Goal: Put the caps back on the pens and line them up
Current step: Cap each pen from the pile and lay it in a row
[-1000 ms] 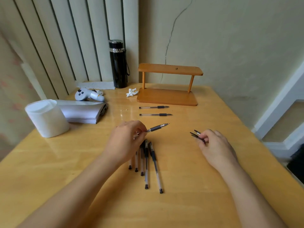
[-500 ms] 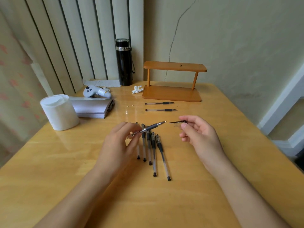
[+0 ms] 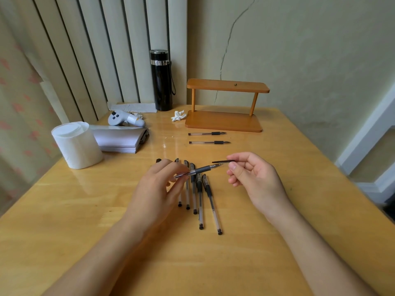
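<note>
My left hand (image 3: 159,189) holds an uncapped black-grip pen (image 3: 199,170) just above the table, its tip pointing right. My right hand (image 3: 254,178) pinches a black pen cap (image 3: 223,161) a little beyond and to the right of that tip; the two are close but apart. Several capped pens (image 3: 199,195) lie side by side under and between my hands, pointing away from me. Two uncapped pens (image 3: 208,133) (image 3: 210,142) lie parallel farther back, tips to the right.
A wooden two-tier stand (image 3: 224,120) sits at the back. Left of it are a black flask (image 3: 161,81), a crumpled tissue (image 3: 177,116), a white controller (image 3: 125,119), a stack of paper (image 3: 119,138) and a white roll (image 3: 75,144). The table (image 3: 64,221) edge drops off at right.
My right hand came up from the table's right side carrying the cap toward the pen tip. My left hand lifted the pen slightly. The camera view shifted down and nearer.
</note>
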